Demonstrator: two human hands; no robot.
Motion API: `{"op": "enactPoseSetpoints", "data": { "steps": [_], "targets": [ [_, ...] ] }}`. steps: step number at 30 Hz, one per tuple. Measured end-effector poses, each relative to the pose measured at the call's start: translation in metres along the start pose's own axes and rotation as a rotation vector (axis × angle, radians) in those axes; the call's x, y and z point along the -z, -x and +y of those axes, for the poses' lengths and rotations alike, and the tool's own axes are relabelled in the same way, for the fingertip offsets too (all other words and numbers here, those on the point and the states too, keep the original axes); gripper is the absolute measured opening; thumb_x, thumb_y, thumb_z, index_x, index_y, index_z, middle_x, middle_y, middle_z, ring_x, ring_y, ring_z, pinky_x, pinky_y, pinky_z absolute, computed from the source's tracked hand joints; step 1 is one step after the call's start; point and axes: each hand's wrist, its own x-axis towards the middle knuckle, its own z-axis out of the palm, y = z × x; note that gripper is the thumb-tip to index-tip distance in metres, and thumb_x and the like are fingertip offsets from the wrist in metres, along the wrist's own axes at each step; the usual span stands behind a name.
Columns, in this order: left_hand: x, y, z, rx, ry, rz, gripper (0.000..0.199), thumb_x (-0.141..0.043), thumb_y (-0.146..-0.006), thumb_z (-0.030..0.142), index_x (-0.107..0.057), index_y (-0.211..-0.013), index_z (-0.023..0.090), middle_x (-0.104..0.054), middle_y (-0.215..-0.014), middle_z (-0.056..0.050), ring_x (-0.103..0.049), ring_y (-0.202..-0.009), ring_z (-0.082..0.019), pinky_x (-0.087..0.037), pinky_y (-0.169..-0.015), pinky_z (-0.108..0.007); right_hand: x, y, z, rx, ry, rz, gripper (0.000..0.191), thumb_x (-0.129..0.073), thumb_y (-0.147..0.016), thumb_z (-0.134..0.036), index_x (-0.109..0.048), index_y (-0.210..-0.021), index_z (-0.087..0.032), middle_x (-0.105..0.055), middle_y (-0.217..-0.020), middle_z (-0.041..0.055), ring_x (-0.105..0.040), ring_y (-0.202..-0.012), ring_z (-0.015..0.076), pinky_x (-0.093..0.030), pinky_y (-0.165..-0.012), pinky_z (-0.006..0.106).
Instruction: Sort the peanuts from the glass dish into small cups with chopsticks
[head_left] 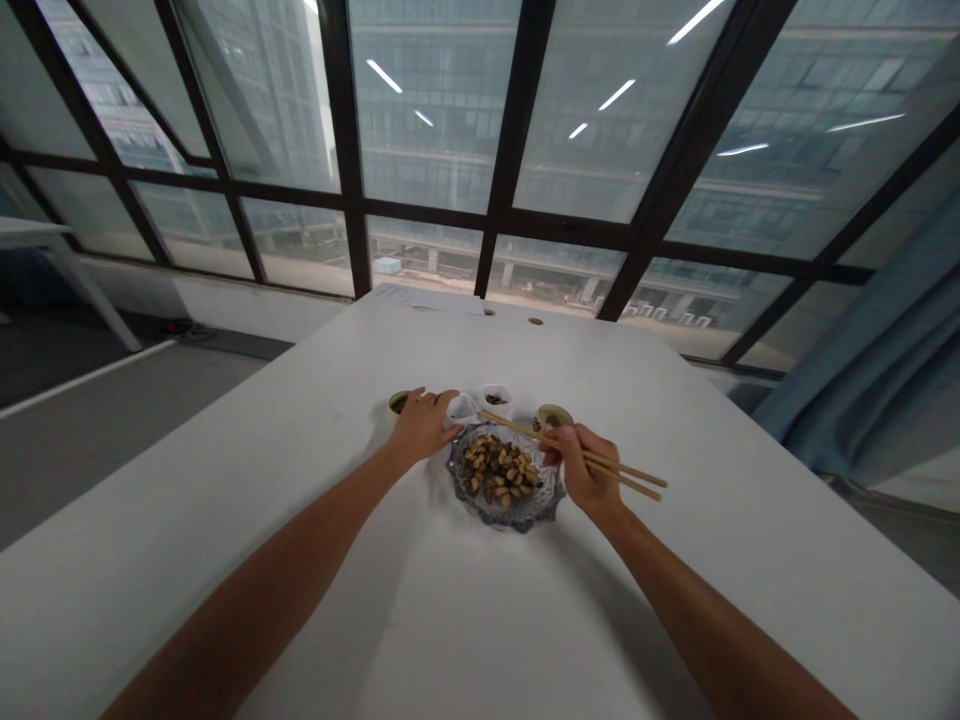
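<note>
Above the glass bowl [553, 508], chopsticks [630, 478].

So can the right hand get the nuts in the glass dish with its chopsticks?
Probably yes. The right hand is beside the glass dish and nothing covers the nuts, though its chopsticks point toward a white cup.

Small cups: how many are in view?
4: a yellowish cup partly behind the left hand, a white cup at its fingers, a second white cup right of that, a fourth cup by the right hand.
</note>
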Motion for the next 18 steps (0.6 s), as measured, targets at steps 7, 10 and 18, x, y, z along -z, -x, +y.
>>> {"op": "enactPoseSetpoints", "data": {
  "steps": [7, 10, 18],
  "targets": [
    [0.003, -0.002, -0.008, -0.021, 0.024, 0.014, 0.059, -0.058, -0.088, 0.052, -0.05, -0.135, 0.017, -0.07, -0.116, -0.014, -0.062, -0.116, -0.029, -0.03, -0.114, -0.05, -0.005, 0.057, -0.001, 0.032, -0.075, 0.014, 0.044, -0.042, -0.101, -0.046, -0.064, -0.074, -0.02, -0.063, -0.056, 0.0016, -0.058, -0.045, 0.0142, -0.046, -0.044, 0.025],
    [0.007, -0.002, -0.017, -0.051, 0.059, 0.044, 0.059, -0.057, -0.087, 0.056, -0.051, -0.134, 0.02, -0.068, -0.121, -0.013, -0.06, -0.118, -0.03, -0.026, -0.116, -0.055, -0.015, 0.063, -0.002, 0.221, 0.149, -0.032, 0.036, -0.045, -0.101, -0.036, -0.064, -0.075, -0.021, -0.063, -0.06, 0.0014, -0.058, -0.051, 0.0133, -0.045, -0.05, 0.024],
    [0.013, -0.001, -0.029, -0.04, 0.113, 0.108, 0.048, -0.051, -0.09, 0.052, -0.056, -0.129, 0.023, -0.067, -0.125, -0.011, -0.057, -0.122, -0.03, -0.02, -0.117, -0.058, -0.033, 0.058, 0.001, 0.483, 0.478, -0.285, 0.032, -0.048, -0.1, -0.033, -0.066, -0.076, -0.021, -0.068, -0.066, 0.0055, -0.062, -0.057, 0.0149, -0.044, -0.056, 0.025]
  ]
}}
